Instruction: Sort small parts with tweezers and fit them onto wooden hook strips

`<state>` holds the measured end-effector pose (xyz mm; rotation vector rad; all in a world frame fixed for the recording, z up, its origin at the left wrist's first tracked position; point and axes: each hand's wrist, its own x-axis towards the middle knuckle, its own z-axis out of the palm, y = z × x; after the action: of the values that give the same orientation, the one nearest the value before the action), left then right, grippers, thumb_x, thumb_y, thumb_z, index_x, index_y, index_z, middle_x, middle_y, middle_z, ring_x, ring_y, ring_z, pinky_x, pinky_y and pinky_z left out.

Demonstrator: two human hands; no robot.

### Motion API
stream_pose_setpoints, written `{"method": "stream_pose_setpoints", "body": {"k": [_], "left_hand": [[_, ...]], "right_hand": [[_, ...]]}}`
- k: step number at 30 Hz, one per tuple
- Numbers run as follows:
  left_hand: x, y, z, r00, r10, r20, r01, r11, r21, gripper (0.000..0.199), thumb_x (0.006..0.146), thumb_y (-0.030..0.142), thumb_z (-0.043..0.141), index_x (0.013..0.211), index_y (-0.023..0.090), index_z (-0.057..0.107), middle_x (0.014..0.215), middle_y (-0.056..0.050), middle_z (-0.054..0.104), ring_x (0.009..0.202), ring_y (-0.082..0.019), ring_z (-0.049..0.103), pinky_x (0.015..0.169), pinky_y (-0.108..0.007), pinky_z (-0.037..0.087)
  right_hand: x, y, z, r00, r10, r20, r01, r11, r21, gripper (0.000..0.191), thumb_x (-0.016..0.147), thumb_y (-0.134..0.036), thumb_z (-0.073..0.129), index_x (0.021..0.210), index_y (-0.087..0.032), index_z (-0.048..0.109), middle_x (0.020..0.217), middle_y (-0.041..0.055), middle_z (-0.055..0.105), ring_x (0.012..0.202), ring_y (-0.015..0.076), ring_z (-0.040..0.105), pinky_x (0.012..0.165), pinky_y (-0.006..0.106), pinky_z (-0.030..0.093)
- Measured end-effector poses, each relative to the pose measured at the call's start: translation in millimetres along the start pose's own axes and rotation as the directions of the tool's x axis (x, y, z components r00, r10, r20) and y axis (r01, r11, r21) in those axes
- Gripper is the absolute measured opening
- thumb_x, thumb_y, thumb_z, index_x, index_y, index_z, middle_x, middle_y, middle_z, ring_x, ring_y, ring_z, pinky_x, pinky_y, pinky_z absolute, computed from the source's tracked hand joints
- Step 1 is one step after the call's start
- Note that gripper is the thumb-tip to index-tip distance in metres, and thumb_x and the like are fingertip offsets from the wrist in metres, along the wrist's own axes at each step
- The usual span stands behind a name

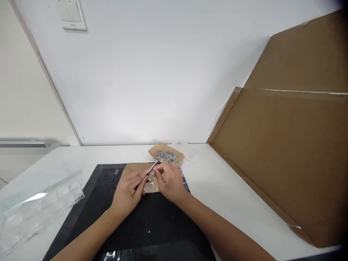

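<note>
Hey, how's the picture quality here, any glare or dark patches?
Head view: glare streaks the clear plastic packaging and the near part of the black sheet; the right edge darkens over the cardboard; white bits on brown paper look soft.

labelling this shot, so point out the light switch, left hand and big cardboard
Light switch (71, 11), head view: on its white panel.
Left hand (126, 190), head view: on the back of the hand.
Cardboard (285, 145), head view: on the large lower panel.
</note>
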<state>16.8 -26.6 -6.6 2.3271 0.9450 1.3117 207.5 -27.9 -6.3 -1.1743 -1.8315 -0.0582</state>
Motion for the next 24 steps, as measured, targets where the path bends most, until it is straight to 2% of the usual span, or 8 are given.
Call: {"method": "stream_pose_setpoints", "body": {"k": [2, 6, 11, 15, 19, 24], "left_hand": [[0.2, -0.4, 0.1, 1.000, -0.008, 0.000, 0.008, 1.000, -0.002, 0.031, 0.102, 0.021, 0.055, 0.129, 0.021, 0.071, 0.079, -0.003, 0.071, 0.060, -0.011, 0.063, 0.066, -0.024, 0.051], [0.4, -0.9, 0.1, 1.000, -0.001, -0.016, 0.001, 1.000, 0.013, 0.031, 0.102, 0.021, 0.056, 0.129, 0.021, 0.071, 0.078, -0.003, 0.070, 0.060, -0.011, 0.063, 0.066, -0.024, 0.051], [-0.4, 0.0, 0.3, 1.000, -0.001, -0.011, 0.001, 1.000, 0.000, 0.032, 0.102, 0.020, 0.055, 0.129, 0.021, 0.071, 0.089, -0.005, 0.073, 0.060, -0.010, 0.063, 0.065, -0.023, 0.052], [-0.6, 1.2, -0.3, 1.000, 0.005, -0.019, -0.004, 1.000, 0.013, 0.031, 0.101, 0.020, 0.056, 0.128, 0.020, 0.071, 0.086, -0.004, 0.073, 0.057, -0.009, 0.062, 0.063, -0.022, 0.052], [0.3, 2.7, -1.3, 1.000, 0.007, -0.014, -0.007, 1.000, 0.014, 0.031, 0.102, 0.020, 0.055, 0.128, 0.020, 0.072, 0.080, -0.003, 0.072, 0.059, -0.010, 0.062, 0.064, -0.022, 0.051], [1.0, 2.3, -1.2, 1.000, 0.003, -0.023, -0.002, 0.999, 0.035, 0.030, 0.101, 0.020, 0.056, 0.127, 0.019, 0.072, 0.076, -0.003, 0.070, 0.062, -0.012, 0.063, 0.066, -0.023, 0.051]], "right_hand": [[-0.3, -0.7, 0.1, 0.999, -0.027, 0.029, 0.026, 1.000, 0.017, 0.014, 0.101, -0.027, 0.052, 0.088, -0.022, 0.056, 0.077, 0.0003, 0.071, 0.071, 0.0166, 0.064, 0.079, 0.034, 0.040], [0.3, -1.4, -0.2, 1.000, 0.016, 0.003, -0.016, 1.000, -0.015, 0.016, 0.101, -0.027, 0.051, 0.088, -0.022, 0.056, 0.077, 0.0016, 0.071, 0.070, 0.0177, 0.065, 0.080, 0.035, 0.040], [1.6, -2.6, -0.7, 0.999, -0.025, 0.020, 0.025, 1.000, 0.013, 0.015, 0.101, -0.027, 0.050, 0.088, -0.022, 0.056, 0.077, 0.0014, 0.071, 0.070, 0.0176, 0.065, 0.079, 0.035, 0.039], [2.3, -1.0, 0.6, 0.999, 0.018, -0.030, -0.019, 1.000, -0.021, 0.017, 0.101, -0.027, 0.051, 0.085, -0.022, 0.055, 0.073, 0.0007, 0.070, 0.068, 0.0176, 0.065, 0.080, 0.036, 0.038], [1.7, 1.3, 1.8, 1.000, -0.019, 0.003, 0.019, 1.000, 0.018, 0.015, 0.101, -0.027, 0.051, 0.088, -0.022, 0.056, 0.076, 0.0004, 0.071, 0.070, 0.0171, 0.066, 0.082, 0.035, 0.038], [2.8, 2.9, 1.9, 0.999, 0.030, -0.021, -0.030, 1.000, -0.007, 0.016, 0.100, -0.025, 0.053, 0.085, -0.022, 0.056, 0.073, -0.0003, 0.071, 0.067, 0.0165, 0.065, 0.081, 0.035, 0.039]]}}
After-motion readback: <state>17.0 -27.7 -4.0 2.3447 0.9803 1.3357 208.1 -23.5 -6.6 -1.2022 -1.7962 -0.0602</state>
